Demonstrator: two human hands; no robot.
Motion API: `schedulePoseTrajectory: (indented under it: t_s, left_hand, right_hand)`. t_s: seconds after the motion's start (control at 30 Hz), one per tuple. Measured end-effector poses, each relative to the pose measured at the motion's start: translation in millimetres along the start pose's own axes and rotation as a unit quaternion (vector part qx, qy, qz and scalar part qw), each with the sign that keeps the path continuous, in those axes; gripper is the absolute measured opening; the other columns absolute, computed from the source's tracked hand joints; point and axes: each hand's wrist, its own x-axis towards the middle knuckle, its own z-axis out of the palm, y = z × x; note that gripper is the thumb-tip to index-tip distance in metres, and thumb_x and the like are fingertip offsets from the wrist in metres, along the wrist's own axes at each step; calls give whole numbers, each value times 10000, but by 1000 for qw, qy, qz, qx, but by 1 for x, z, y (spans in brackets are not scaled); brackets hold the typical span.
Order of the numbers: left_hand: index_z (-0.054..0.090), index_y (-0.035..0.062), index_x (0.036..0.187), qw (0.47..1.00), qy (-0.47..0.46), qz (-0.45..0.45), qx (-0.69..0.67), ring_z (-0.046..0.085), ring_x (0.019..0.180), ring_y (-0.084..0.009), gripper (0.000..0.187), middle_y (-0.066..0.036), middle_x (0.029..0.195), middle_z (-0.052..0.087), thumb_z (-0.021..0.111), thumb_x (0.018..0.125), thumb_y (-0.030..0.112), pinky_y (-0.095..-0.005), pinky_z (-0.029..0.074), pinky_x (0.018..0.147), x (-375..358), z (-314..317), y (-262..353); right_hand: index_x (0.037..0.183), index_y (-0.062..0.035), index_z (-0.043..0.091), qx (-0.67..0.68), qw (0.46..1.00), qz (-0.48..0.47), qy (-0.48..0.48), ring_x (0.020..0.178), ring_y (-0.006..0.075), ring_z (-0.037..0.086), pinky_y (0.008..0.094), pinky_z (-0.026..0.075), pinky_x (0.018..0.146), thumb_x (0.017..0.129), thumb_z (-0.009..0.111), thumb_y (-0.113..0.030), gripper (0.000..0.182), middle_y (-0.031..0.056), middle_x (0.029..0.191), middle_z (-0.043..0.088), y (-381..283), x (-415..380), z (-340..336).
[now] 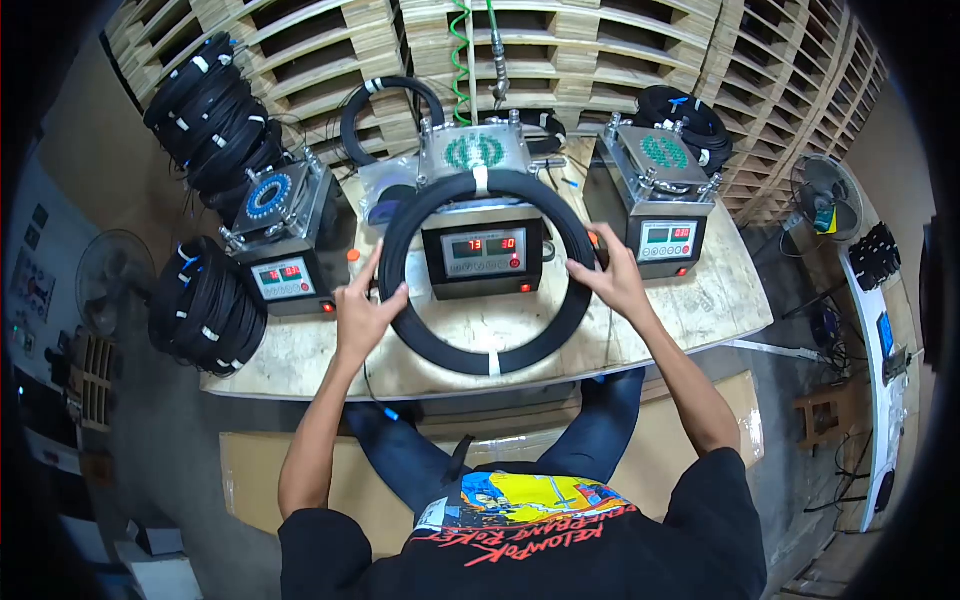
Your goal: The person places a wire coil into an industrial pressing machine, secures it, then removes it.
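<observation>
A black coiled ring of cable (455,355), bound with white tape at its near and far sides, stands tilted over the wooden table (690,310), framing the middle machine (484,255). My left hand (365,305) grips the ring's left side. My right hand (610,280) grips its right side. The ring's far edge rests against the middle machine's top plate, and its near edge lies on the table.
Three metal machines with red digital displays stand in a row: left (285,235), middle, right (660,190). Stacks of black coils sit at far left (205,110), left edge (200,305) and far right (690,115). Wooden pallets (600,50) rise behind. A green hose (460,55) hangs above.
</observation>
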Motion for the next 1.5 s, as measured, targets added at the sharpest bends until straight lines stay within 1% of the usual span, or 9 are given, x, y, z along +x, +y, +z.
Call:
schedulePoseTrajectory:
  t_s: [0.2, 0.33, 0.53, 0.7, 0.87, 1.07, 1.2, 1.3, 1.5]
  left_hand:
    - [499, -6, 1412, 986, -100, -133, -13, 656, 634, -99, 705, -126, 749, 722, 751, 762, 100, -286, 545, 629, -86, 5, -8]
    - [498, -28, 1400, 975, -143, -171, -6, 658, 588, -129, 719, -173, 720, 711, 751, 749, 142, -306, 534, 598, -121, 24, -34]
    - [510, -82, 1360, 969, -192, -141, 67, 704, 613, -227, 712, -241, 695, 679, 754, 745, 183, -349, 536, 612, -134, 48, -61]
    - [529, -23, 1372, 936, -231, -197, 176, 705, 675, -371, 727, -260, 715, 672, 775, 742, 246, -424, 550, 645, -118, 57, -59]
    - [481, 15, 1406, 921, -239, -271, 148, 692, 860, -426, 808, -267, 885, 697, 785, 776, 420, -489, 540, 770, -101, 45, -70]
    - [510, 58, 1401, 959, -209, -120, 153, 670, 895, -380, 682, -238, 1141, 649, 724, 861, 415, -430, 534, 832, -76, 37, -106]
    - [587, 44, 1326, 971, -180, -144, 65, 672, 859, -238, 513, -196, 1100, 662, 697, 908, 319, -346, 531, 757, -10, 28, -73]
    - [596, 49, 1313, 993, -96, -51, 34, 670, 857, -252, 465, -188, 1081, 666, 675, 927, 297, -355, 526, 769, 46, 30, -50]
    - [592, 34, 1292, 999, -21, 35, 8, 666, 968, -334, 453, -216, 1036, 671, 644, 943, 318, -407, 499, 874, 138, 55, -28]
  right_hand:
    - [1260, -4, 508, 19, 969, 204, -138, 696, 72, 598, 254, 496, 613, 800, 779, -123, 547, 69, 831, 673, -14, -81, -2]
    - [1187, 7, 550, -14, 939, 277, -203, 638, 176, 643, 313, 505, 606, 757, 809, -191, 539, 160, 785, 688, 5, -110, 9]
    - [1230, 26, 528, -24, 944, 225, -240, 632, 183, 642, 325, 505, 605, 774, 811, -214, 587, 156, 779, 693, 66, -136, 29]
    - [1254, 11, 546, -41, 923, 299, -237, 651, 174, 633, 324, 496, 616, 792, 801, -260, 594, 145, 756, 672, 66, -121, 37]
    - [1297, -15, 600, -87, 948, 234, -198, 657, 186, 644, 332, 501, 611, 838, 768, -315, 573, 144, 760, 673, 86, -107, 40]
    - [1207, -20, 662, -118, 941, 207, -239, 761, 244, 686, 365, 548, 709, 913, 690, -338, 434, 182, 857, 708, 128, -79, 35]
    - [1116, 33, 676, -41, 947, 210, -239, 649, 134, 668, 289, 526, 552, 961, 627, -223, 303, 92, 787, 683, 123, -23, 30]
    - [1016, 25, 689, 120, 969, 176, -122, 555, 121, 636, 251, 494, 476, 995, 571, -214, 267, 68, 677, 662, 88, 39, 31]
    - [1114, 24, 676, 84, 987, 136, 13, 578, 122, 631, 270, 492, 460, 966, 564, -200, 291, 87, 790, 698, 63, 156, 40]
